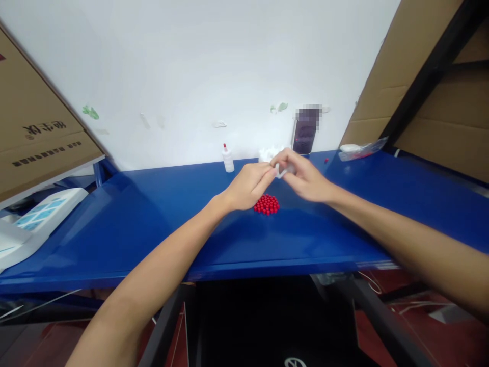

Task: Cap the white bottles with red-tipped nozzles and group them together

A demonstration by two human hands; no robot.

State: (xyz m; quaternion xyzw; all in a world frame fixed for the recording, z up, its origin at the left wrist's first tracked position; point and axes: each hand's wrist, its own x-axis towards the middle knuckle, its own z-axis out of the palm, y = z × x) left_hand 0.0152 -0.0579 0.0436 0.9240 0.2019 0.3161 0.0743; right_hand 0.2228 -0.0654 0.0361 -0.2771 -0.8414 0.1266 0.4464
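Observation:
My left hand (252,186) is closed, with its fingertips meeting those of my right hand above the blue table (168,204). Between the fingers shows a small white piece (280,172), blurred, whose kind I cannot make out. My right hand (303,176) pinches it from the right with curled fingers. Most of what lies inside my left hand is hidden. Just below the hands, many small red caps (266,204) stand in a tight cluster. Directly behind the fingers is a group of white items (265,154), partly covered by the hands.
A white squeeze bottle (228,160) with a red tip stands near the wall. A phone (305,133) leans there, right of centre. One loose red cap (326,160) and a clear plastic bag (362,150) lie farther right. A white-and-blue device (42,216) sits at the left.

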